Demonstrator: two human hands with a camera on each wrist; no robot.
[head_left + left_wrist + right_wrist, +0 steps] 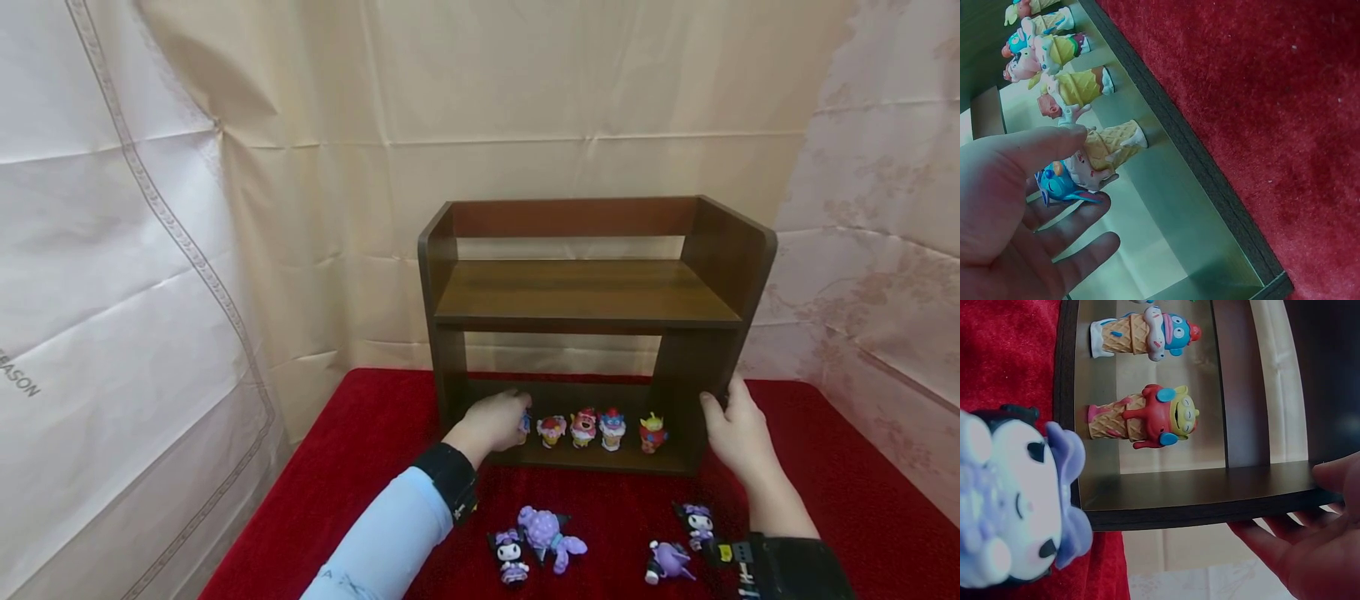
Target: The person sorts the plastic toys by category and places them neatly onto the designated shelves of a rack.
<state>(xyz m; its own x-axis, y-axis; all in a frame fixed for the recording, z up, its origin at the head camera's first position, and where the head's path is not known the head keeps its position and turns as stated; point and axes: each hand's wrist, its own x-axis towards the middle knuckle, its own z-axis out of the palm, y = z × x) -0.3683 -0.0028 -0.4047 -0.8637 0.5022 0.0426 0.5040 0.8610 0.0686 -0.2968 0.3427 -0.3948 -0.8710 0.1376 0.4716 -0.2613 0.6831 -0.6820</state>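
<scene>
My left hand (489, 425) pinches the blue figurine (1092, 170); my right hand (742, 429) grips the shelf (588, 292).
Head: it's at the lower board's (555, 457) left end, beside the row of figurines (583, 427). Left wrist: base contact is unclear; I should keep my pinch light, cone upright. Right wrist: steady hold on the side panel (1197, 494).

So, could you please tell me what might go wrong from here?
The left hand holds the blue-eared figurine close beside its pink-and-red neighbour, which it might knock over. The right hand grips the shelf by its right side; a tug could shake the standing figurines. The right wristband is close to the purple-bowed figurine on the red cloth and might brush it.
</scene>
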